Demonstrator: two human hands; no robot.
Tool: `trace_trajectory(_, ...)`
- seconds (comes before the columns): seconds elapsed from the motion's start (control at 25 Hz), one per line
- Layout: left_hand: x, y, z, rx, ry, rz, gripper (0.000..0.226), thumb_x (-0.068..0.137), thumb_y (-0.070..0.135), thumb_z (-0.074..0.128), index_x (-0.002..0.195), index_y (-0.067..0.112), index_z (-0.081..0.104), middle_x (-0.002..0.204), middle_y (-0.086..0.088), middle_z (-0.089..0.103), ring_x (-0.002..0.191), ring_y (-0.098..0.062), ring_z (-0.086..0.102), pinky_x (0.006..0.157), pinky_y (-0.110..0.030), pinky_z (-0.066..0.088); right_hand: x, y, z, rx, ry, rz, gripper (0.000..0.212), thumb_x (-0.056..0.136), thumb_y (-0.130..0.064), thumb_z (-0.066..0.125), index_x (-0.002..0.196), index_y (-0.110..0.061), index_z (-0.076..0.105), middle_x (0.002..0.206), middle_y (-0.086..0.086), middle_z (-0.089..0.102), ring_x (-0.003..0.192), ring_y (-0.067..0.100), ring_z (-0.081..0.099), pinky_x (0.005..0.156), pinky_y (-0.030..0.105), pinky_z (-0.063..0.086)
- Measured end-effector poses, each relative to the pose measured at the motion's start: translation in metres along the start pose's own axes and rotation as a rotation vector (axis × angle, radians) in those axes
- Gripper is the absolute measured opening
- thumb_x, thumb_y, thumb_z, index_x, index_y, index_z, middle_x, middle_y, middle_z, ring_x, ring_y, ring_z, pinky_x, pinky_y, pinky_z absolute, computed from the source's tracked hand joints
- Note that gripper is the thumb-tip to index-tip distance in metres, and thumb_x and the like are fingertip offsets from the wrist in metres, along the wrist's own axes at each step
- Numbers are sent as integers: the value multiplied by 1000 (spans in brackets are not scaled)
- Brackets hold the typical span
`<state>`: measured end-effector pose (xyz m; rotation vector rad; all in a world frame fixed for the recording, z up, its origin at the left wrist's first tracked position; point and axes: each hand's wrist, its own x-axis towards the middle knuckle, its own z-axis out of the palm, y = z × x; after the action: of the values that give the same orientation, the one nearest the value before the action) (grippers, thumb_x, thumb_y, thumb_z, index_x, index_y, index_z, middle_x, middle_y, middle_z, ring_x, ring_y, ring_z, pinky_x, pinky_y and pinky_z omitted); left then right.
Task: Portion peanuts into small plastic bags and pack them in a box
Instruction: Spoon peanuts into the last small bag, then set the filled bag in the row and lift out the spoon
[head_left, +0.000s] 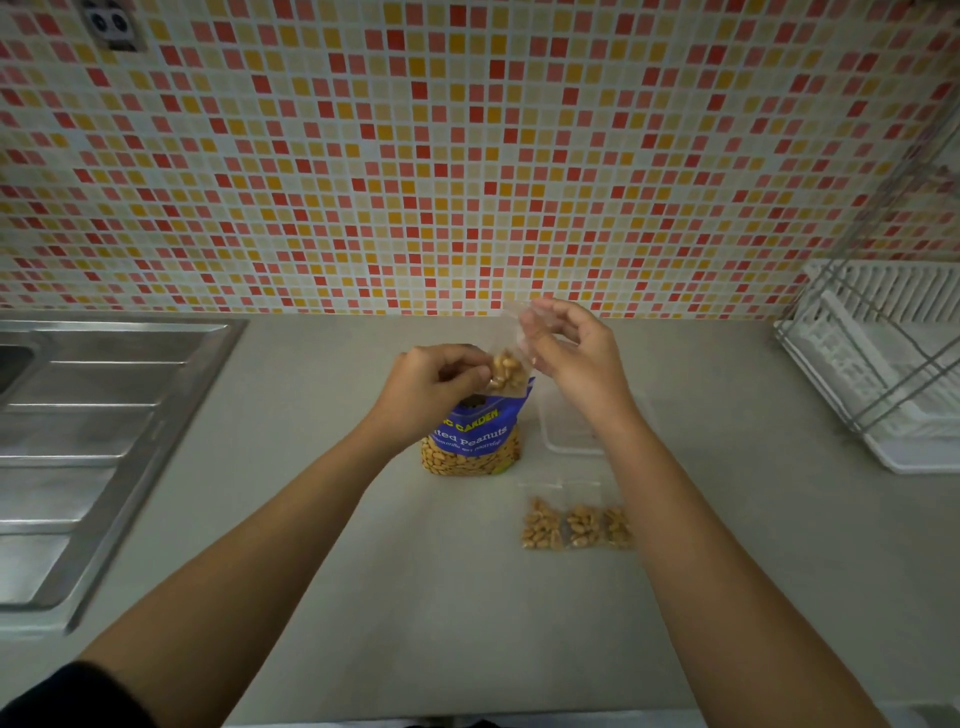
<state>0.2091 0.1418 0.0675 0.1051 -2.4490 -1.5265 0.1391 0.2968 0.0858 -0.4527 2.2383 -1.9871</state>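
Currently both hands work above the big peanut bag (470, 436), which stands upright on the bench (415, 571), likely so stray nuts fall back in. Left hand (434, 387) is curled shut, pinching the lower part of a small plastic bag (511, 364) that already holds peanuts. Right hand (569, 345) pinches the bag's clear top edge, probably to close the seal. Three filled bags (576, 525) lie side by side near the right forearm. Clear box (571, 426) sits just right of the big bag, seemingly empty; packing not yet begun
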Motion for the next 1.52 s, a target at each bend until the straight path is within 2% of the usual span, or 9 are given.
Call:
trace_trajectory(0.12,-11,1,6,-201,5,-98,15,90,9,57,98,11,69,91,-10,70,79,-8,65,69,-16,54,-5,2,-15,156,-92,55,23,84,-20,66,106,-18,62,94,0,68,78,9,66,73,23,57)
trace_trajectory(0.28,-38,-9,35,-258,-46,-141,6,85,18,65,91,16,68,83,-10,67,77,-16,65,71,-27,57,-19,21,-23,48,-81,41,7,79,-19,72,84,-19,68,68,-9,71,62,0,64,59,16,51)
trace_trajectory(0.44,-65,-37,65,-269,-51,-273,6,83,10,67,89,8,65,70,-2,62,58,-4,60,57,-18,53,-35,69,-26,-14,-75,98,9,76,-14,74,75,-19,67,56,-12,67,52,-4,59,54,10,46)
trace_trajectory(0.6,-90,-83,87,-225,-74,-510,4,81,17,70,81,16,67,66,0,62,56,-5,55,58,-21,46,-49,129,-24,-189,-166,284,6,79,-16,72,78,-20,69,63,-10,65,53,-5,59,63,16,47)
trace_trajectory(0.72,-94,-107,99,-135,-8,-630,12,80,20,71,89,15,66,70,0,63,64,-11,56,61,-18,46,-45,157,-14,-392,-221,305,8,79,-19,72,86,-19,71,73,-3,68,68,7,62,71,21,47)
trace_trajectory(0.88,-92,-115,111,159,80,-588,21,82,22,68,98,8,66,83,-3,65,75,-13,57,62,-15,39,-40,167,0,-570,-129,243,17,75,-17,74,88,-9,68,76,7,70,71,17,62,59,20,38)
trace_trajectory(1.12,-92,-121,122,282,80,-560,23,86,21,60,103,6,62,93,-15,69,90,-31,62,77,-33,48,-43,181,11,-687,-128,175,10,78,-16,69,84,-7,69,85,10,74,80,25,68,68,25,46)
trace_trajectory(1.32,-96,-123,115,421,56,-476,40,89,34,56,114,3,60,105,-15,67,97,-31,62,81,-34,47,-43,185,14,-783,-91,47,26,79,-20,68,99,-3,67,94,17,70,88,33,64,79,34,48)
trace_trajectory(1.52,-86,-94,64,369,217,-167,19,85,17,61,98,6,68,82,-11,69,68,-19,60,72,-29,48,-64,173,26,-688,-5,-189,18,85,-26,57,85,-9,66,82,10,67,77,28,62,69,33,47)
